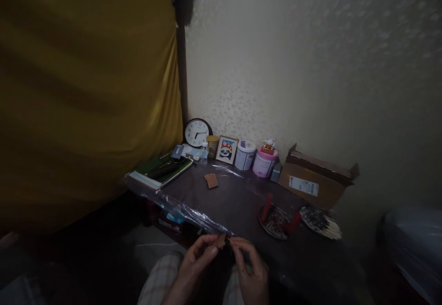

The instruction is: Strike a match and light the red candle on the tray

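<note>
Pinched between thumb and fingertips, a small brown card piece sits in the narrow grip of the left hand. The right hand meets it from the other side, its fingertips closed on something thin at the piece's right edge; what that item is cannot be told. Both hands hover just in front of the near edge of the dark desk under clear plastic sheeting.

Beyond the card piece, at mid-desk, lies a second small brown tag. To the right of the card piece stands a round metal tray with red sticks, and just beside the tray a fan of thin pale sticks. Further back rests an open brown cardboard box. Along the wall behind the desk stand a round wall clock, a framed panda picture and a pink lidded jar.
</note>
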Motion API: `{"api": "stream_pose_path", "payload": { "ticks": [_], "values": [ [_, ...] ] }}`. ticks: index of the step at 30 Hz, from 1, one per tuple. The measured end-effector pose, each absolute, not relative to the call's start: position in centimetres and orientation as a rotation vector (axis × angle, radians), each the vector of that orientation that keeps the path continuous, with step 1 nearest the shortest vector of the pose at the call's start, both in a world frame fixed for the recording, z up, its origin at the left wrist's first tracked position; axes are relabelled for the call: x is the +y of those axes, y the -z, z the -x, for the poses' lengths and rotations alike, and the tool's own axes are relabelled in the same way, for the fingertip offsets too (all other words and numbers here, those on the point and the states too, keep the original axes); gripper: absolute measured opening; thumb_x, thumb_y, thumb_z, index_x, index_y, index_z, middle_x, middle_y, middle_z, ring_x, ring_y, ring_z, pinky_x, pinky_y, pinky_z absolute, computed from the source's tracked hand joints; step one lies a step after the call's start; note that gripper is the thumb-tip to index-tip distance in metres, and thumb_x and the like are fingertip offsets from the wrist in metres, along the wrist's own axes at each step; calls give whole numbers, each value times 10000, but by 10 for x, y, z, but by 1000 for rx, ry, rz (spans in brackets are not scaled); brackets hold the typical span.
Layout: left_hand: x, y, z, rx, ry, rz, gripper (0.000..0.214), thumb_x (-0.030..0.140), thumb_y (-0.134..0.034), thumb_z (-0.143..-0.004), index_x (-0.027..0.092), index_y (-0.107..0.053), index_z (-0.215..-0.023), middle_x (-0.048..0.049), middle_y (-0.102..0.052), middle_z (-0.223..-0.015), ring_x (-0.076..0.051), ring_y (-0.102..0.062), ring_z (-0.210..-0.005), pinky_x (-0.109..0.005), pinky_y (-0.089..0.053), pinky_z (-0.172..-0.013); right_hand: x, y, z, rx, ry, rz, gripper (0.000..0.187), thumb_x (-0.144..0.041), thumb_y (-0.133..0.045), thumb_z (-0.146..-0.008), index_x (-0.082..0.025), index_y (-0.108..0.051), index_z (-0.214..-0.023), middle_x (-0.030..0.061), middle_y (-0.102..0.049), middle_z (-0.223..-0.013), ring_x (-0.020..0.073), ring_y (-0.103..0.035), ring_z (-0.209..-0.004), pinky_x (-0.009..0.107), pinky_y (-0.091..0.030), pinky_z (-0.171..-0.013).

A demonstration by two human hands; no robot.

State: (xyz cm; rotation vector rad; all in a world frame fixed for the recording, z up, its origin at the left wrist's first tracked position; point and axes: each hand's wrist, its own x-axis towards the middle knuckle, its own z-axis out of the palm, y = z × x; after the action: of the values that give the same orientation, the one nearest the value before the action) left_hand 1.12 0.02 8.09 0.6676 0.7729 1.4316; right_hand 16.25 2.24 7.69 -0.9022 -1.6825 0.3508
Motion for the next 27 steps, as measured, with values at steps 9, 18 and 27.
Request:
{"api": "stream_pose_path", "payload": {
  "ticks": [9,18,27],
  "values": [
    [1,-80,-12,798,-1432,-677,217,319,-751,-658,213,-691,-838,-24,-720,-814,-184,-631,-815,-276,-447,-763,23,-73,-161,-1658,-354,897,128,-141,-534,-858,-224,-623,-898,7,-696,-887,112,-665,-849,179,-522,-794],
    [2,-81,-11,741,-1421,-675,193,280,-714,-704,201,-694,-880,-57,-726,-887,-208,-632,-885,-295,-447,-804,24,-74,-159,-1637,-349,895,143,-136,-537,-856,-231,-624,-918,-3,-696,-886,109,-666,-837,171,-520,-790],
    [0,-91,-13,684,-1420,-607,161,229,-671,-750,183,-674,-904,-67,-720,-927,-191,-628,-863,-299,-438,-830,24,-84,-163,-1639,-327,874,131,-125,-526,-874,-225,-593,-927,4,-679,-900,112,-649,-870,211,-513,-806]
  ]
}}
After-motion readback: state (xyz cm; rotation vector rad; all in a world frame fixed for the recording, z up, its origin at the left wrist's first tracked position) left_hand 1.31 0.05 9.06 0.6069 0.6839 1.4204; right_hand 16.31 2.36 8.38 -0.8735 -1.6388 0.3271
